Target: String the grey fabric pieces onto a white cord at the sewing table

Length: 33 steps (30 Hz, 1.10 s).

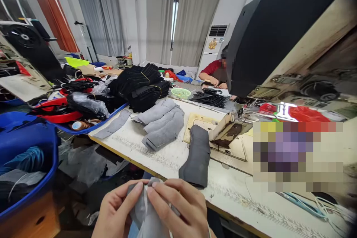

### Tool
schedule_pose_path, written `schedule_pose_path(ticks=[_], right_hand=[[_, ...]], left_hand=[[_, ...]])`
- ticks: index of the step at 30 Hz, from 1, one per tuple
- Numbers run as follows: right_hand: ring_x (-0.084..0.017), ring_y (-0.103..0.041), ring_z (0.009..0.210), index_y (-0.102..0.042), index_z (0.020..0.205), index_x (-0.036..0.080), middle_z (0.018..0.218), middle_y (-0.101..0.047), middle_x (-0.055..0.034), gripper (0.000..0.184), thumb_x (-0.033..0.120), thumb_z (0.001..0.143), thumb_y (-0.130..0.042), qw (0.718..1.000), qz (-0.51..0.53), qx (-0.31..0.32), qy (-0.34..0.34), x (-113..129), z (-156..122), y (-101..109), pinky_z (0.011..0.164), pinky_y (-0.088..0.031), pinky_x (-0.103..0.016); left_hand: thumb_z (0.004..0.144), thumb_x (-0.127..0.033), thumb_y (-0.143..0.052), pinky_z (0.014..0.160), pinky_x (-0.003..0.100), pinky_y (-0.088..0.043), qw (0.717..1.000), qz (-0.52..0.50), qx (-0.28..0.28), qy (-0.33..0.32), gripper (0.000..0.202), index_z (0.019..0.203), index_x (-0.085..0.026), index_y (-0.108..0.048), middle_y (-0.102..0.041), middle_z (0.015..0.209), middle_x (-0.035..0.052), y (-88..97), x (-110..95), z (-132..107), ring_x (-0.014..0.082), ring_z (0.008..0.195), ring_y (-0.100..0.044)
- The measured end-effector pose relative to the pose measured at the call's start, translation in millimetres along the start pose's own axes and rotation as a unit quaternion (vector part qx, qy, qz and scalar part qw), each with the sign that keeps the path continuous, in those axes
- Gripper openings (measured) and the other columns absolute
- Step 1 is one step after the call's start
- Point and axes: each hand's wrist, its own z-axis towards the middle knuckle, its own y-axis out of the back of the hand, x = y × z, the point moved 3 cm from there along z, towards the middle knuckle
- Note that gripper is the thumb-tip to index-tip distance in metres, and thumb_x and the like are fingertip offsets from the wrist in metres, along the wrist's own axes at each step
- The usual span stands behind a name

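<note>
A piece of grey fabric (152,215) is pinched between my two hands, just in front of the table's near edge. My left hand (117,204) grips its left side with thumb and fingers. My right hand (178,204) closes on the other side, its fingertips near the fabric's top edge. Beyond my hands, a dark grey stack of cut fabric pieces (196,156) lies on the sewing machine table (164,160). Further left, light grey fabric pieces (164,122) are fanned out. The sewing machine (231,130) stands to the right.
Bundles of black cut pieces (142,85) are piled at the table's back left. A blue bin (52,156) stands at left. Thread snips (304,204) and cord lie at the right front. Past a green basket (180,93), a person in a red sleeve (210,68) works.
</note>
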Motion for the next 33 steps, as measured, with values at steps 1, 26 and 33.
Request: schedule_pose_path(ticks=[1,26,33], right_hand=[[-0.015,-0.069,0.070,-0.077,0.095,0.014,0.089,-0.080,-0.0016,0.028,0.012,0.101,-0.050,1.000,-0.008,-0.004,0.007,-2,0,1,0.061,-0.060,-0.025],[-0.014,-0.068,0.083,-0.078,0.087,0.018,0.091,-0.079,0.0034,0.017,0.011,0.093,-0.063,0.993,-0.104,-0.029,0.049,-39,-45,10,0.089,-0.060,-0.025],[-0.007,-0.066,0.100,-0.073,0.076,0.026,0.097,-0.079,0.0104,0.032,0.013,0.100,-0.057,0.992,-0.095,-0.074,0.039,-35,-59,4,0.117,-0.047,-0.030]], left_hand=[[0.060,-0.042,-0.093,0.060,0.025,-0.056,1.000,-0.004,-0.006,0.014,0.031,0.080,-0.021,-0.085,-0.078,0.069,0.0064,-2.6,0,2,0.0191,0.062,-0.068],[0.060,-0.026,-0.080,0.050,0.022,-0.048,0.994,0.092,0.001,0.061,0.017,0.066,-0.020,-0.065,-0.066,0.061,-0.0015,-38.0,21,49,0.0147,0.054,-0.062],[0.060,-0.033,-0.083,0.053,0.026,-0.054,0.989,0.108,-0.099,0.016,0.022,0.075,-0.021,-0.073,-0.076,0.075,0.0028,-38.7,12,52,0.0219,0.066,-0.071]])
